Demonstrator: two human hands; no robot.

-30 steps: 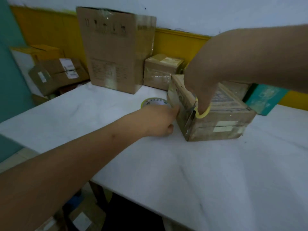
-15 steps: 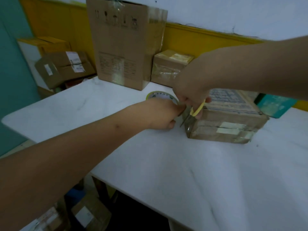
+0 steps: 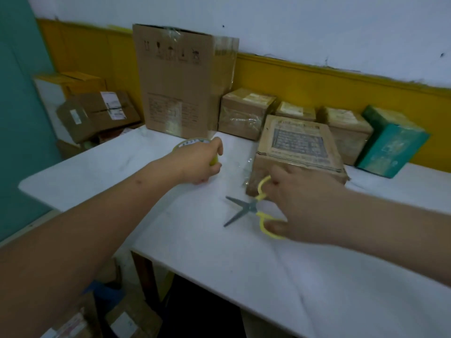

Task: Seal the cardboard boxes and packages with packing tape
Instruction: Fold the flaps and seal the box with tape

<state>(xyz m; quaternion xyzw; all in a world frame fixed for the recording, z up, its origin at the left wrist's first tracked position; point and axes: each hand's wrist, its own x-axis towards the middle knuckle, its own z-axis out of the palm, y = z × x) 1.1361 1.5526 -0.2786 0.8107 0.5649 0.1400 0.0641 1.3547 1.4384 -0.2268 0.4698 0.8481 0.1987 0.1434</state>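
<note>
Both hands have come away from the left end of the box [image 3: 300, 147], where a moment ago they were bunched together over the cut. Now they are well apart. The left hand [image 3: 197, 162] has drawn off to the left, its fingers curled round the tape roll [image 3: 189, 143], which sits low over the white table [image 3: 268, 276]. The right hand [image 3: 302, 206] has dropped in front of the box, with thumb and fingers through the yellow loops of the scissors [image 3: 246, 209]. Whether the scissors touch the tabletop I cannot tell.

To my eye the strip on this box has just been cut, so the step in hand is finishing that seam. Next, the scissors want setting down and the loose tape end pressing flat against the cardboard, before another package is pulled forward from the row at the wall.

The box lies flat with its printed label up, just behind the right hand. Its long axis runs from the near edge toward the back wall, with the short end facing the person. The scissor blades are spread and point left, lying roughly across the table.
</note>
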